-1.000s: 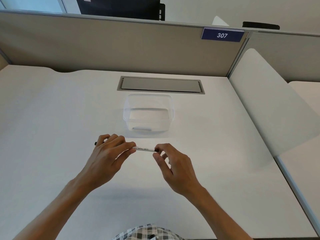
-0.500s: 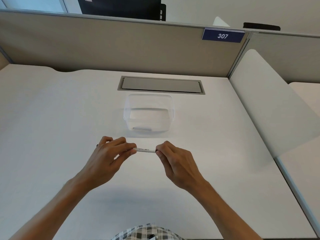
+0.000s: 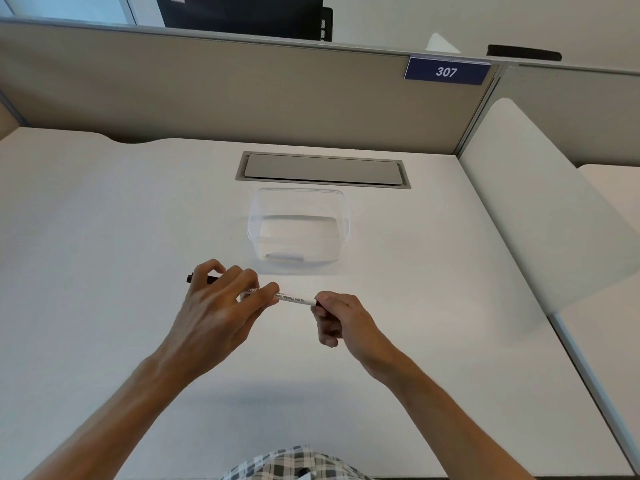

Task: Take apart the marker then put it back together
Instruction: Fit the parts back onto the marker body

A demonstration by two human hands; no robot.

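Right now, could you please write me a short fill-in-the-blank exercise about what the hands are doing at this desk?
1. Both hands grip one white ____, the left hand at one end and the right hand at the other.
2. Beyond the hands stands a clear plastic ____ on the desk.
3. The blue sign on the partition reads ____.
4. The dark tip protruding past the fingers is on the person's ____ side.

Missing words: marker; container; 307; left
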